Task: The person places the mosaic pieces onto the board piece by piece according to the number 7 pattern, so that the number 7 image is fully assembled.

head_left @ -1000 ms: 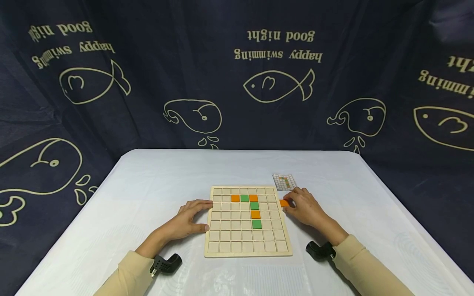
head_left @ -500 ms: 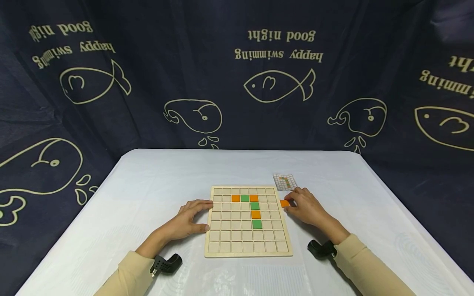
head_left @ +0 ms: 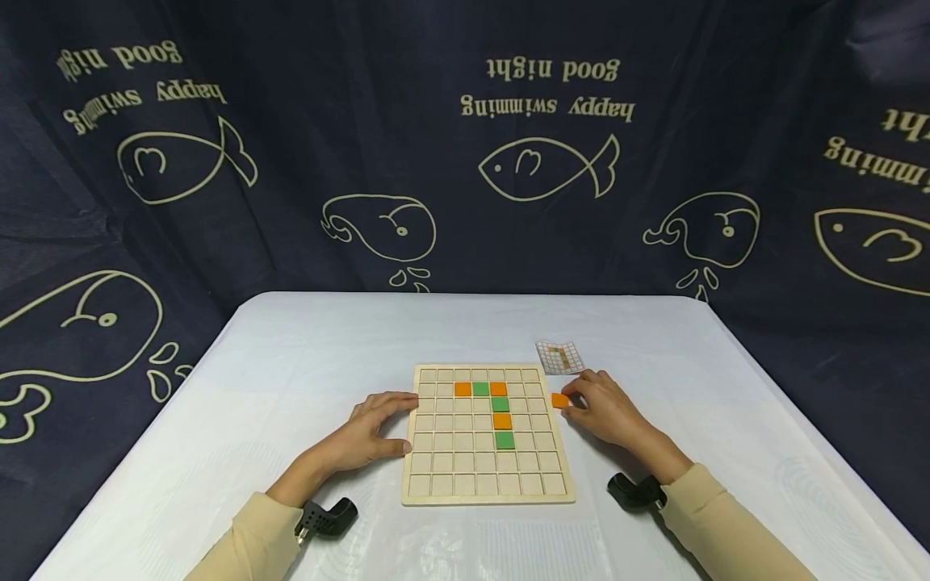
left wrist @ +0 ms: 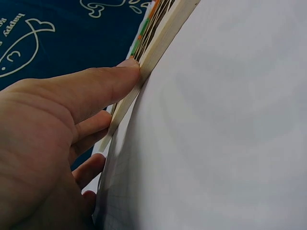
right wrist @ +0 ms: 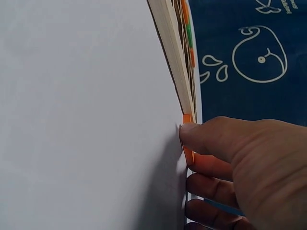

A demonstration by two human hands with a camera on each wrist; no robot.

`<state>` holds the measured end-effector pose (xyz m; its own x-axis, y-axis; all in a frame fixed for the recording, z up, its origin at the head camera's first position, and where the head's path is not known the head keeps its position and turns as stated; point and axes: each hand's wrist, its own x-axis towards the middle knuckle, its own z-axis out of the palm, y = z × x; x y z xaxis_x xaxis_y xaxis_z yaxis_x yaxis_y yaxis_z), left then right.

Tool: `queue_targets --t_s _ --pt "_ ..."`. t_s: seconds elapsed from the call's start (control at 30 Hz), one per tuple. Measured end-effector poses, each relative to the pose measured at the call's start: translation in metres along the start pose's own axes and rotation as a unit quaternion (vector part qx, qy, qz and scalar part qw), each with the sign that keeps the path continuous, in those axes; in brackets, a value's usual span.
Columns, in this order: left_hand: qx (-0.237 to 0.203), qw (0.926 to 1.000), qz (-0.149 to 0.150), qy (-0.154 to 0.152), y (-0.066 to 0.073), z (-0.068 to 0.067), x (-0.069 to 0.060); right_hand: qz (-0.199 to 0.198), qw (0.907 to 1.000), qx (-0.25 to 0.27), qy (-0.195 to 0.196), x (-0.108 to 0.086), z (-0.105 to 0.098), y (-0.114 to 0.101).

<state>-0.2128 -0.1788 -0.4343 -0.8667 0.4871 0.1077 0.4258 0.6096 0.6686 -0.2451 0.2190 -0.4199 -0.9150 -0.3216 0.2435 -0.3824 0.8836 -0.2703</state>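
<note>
A light wooden grid board (head_left: 452, 462) lies flat on the table, with several orange and green square tiles in its cells. They form a row near the far side and a column running down from it. My left hand (head_left: 356, 436) touches the board's left edge with thumb and fingertips, fingers fairly straight; the left wrist view shows the thumb (left wrist: 105, 86) against the wooden rim. Just off the right edge, my right hand (head_left: 606, 410) pinches an orange tile (head_left: 559, 400) between thumb and fingers. In the right wrist view that tile (right wrist: 187, 157) is partly covered by the thumb.
Beyond the board's far right corner lies a small pattern card (head_left: 559, 357) printed with a coloured grid. White cloth (head_left: 349, 339) covers the table. A dark curtain (head_left: 450, 242) with fish and whale drawings hangs behind the far edge.
My right hand has slid slightly to the right with the orange tile, leaving a small gap from the board. The left hand and the tiles on the board stay put.
</note>
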Motion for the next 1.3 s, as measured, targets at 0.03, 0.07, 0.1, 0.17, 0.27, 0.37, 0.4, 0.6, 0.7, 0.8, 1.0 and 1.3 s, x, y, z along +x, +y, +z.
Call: queue_targets --t_s 0.03,0.07,0.1,0.17,0.27,0.37,0.4,0.6,0.7,0.8,1.0,1.3 --pt "0.000 1.0000 0.001 0.000 0.000 0.000 0.000 0.001 1.0000 0.001 0.001 0.000 0.000 0.000" --pt "0.000 1.0000 0.001 0.000 0.000 0.000 0.000 0.001 1.0000 0.001 0.001 0.000 0.000 0.000" --pt "0.000 1.0000 0.001 0.000 0.000 0.000 0.000 0.001 1.0000 0.002 0.001 -0.001 0.000 0.000" --pt "0.000 1.0000 0.001 0.000 0.000 0.000 0.000 0.000 1.0000 0.002 0.001 -0.001 0.000 0.000" --pt "-0.001 1.0000 -0.001 -0.001 0.000 0.000 0.000 -0.002 1.0000 0.003 0.003 -0.001 0.000 0.001" --pt "-0.004 1.0000 -0.002 -0.001 0.000 0.000 0.000 -0.002 1.0000 0.005 0.004 -0.002 0.000 0.001" --pt "-0.004 1.0000 -0.003 -0.001 0.000 0.000 0.000 -0.002 1.0000 0.005 0.005 -0.002 0.000 0.002" --pt "-0.005 1.0000 -0.003 -0.001 0.001 0.000 0.000 0.004 1.0000 0.005 0.004 -0.003 0.001 0.003" --pt "-0.006 1.0000 0.000 -0.002 0.000 0.000 0.000 0.005 1.0000 0.007 0.005 -0.004 0.001 0.003" --pt "-0.006 1.0000 -0.001 -0.002 0.000 0.000 0.000 0.000 0.9999 0.009 0.015 -0.005 0.000 0.004" --pt "0.000 1.0000 -0.002 0.000 0.000 0.000 0.000 -0.006 0.9995 0.014 0.027 -0.007 -0.002 0.002" --pt "-0.002 1.0000 0.006 0.002 0.000 0.000 0.000 -0.003 0.9992 0.032 0.024 -0.010 -0.005 -0.009"
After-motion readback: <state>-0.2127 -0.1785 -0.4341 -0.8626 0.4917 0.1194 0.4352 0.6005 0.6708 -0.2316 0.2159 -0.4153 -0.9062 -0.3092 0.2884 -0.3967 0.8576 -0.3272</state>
